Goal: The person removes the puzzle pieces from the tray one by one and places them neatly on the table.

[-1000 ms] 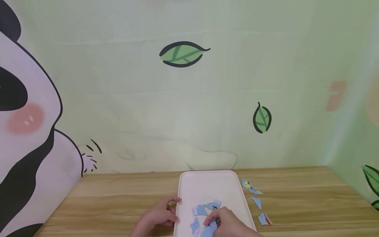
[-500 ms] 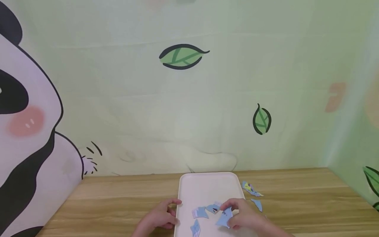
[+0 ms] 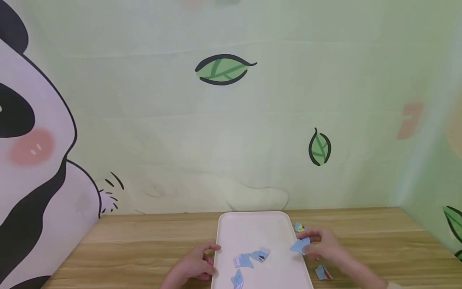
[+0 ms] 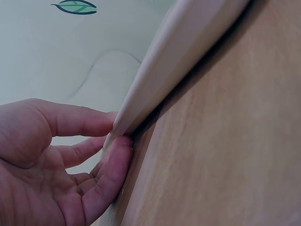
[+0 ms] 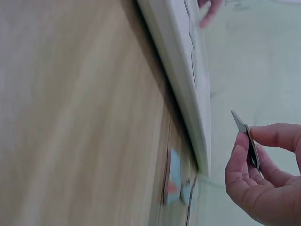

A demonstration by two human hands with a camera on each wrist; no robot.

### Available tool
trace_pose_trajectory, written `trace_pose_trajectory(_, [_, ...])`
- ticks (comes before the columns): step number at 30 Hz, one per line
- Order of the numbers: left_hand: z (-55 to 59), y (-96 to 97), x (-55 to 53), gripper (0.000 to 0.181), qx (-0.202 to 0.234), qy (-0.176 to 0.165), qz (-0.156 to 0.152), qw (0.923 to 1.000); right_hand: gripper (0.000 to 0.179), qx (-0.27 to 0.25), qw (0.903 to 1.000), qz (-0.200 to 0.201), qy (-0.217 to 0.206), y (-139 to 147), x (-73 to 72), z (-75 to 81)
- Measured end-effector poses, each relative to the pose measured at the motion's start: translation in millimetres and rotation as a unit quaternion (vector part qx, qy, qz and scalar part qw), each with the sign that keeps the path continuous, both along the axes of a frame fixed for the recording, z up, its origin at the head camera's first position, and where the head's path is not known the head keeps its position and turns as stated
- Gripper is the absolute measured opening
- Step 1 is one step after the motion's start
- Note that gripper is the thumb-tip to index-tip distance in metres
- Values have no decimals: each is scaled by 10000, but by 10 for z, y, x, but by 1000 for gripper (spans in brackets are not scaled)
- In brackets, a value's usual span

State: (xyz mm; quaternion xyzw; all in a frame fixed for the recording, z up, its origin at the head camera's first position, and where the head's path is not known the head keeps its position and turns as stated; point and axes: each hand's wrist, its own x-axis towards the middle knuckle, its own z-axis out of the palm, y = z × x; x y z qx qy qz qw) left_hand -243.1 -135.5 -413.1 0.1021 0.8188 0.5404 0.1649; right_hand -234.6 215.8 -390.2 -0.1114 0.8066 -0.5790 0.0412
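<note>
My right hand (image 3: 325, 245) pinches a blue jigsaw puzzle piece (image 3: 298, 246) between thumb and fingers, over the tray's right edge. The right wrist view shows the held piece (image 5: 252, 148) nearly edge-on, raised above the table. On the left, my left hand (image 3: 195, 261) grips the rim of the white tray (image 3: 252, 228), fingertips on the rim and side wall in the left wrist view. Inside the tray lie a blue and pink piece (image 3: 243, 260), a piece with a dark mark (image 3: 260, 255) beside it, and a blue piece (image 3: 237, 279) nearer me.
Right of the tray on the wooden table (image 3: 162, 233) lie a piece with yellow (image 3: 299, 227), partly hidden by my right hand, and a piece with a red stripe (image 3: 323, 272). Behind the table hangs a pale green backdrop (image 3: 252, 132) with leaf drawings and a panda.
My right hand has lifted the blue puzzle piece from the lower part of the tray and carried it right and away from me to the right rim. The left hand stays at the tray.
</note>
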Motion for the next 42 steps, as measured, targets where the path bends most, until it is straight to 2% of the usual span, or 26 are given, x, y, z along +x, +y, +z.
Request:
trace_pose_trajectory(7, [-1, 20, 14, 54, -25, -188, 97, 9998, 46, 156, 9979, -564, -288, 266, -79, -17])
trace_pose_trajectory(12, [20, 16, 8, 54, -80, -148, 131, 9998, 48, -38, 9954, -852, -442, 406, -182, 11])
trace_pose_trajectory(18, [15, 10, 6, 54, -57, -140, 107, 9998, 49, -136, 9935, -1031, -453, 560, -297, 15])
trace_pose_trajectory(29, [32, 19, 2, 55, -163, -144, 130, 9997, 49, 415, 9888, -1400, -294, 706, -444, -41])
trace_pose_trajectory(35, [26, 8, 6, 55, -104, -125, 119, 9998, 47, 732, 9865, -1458, -140, 716, -483, -60])
trace_pose_trajectory(42, [20, 8, 7, 54, -24, -143, 115, 9998, 48, 932, 9839, -1519, -150, 727, -551, -106])
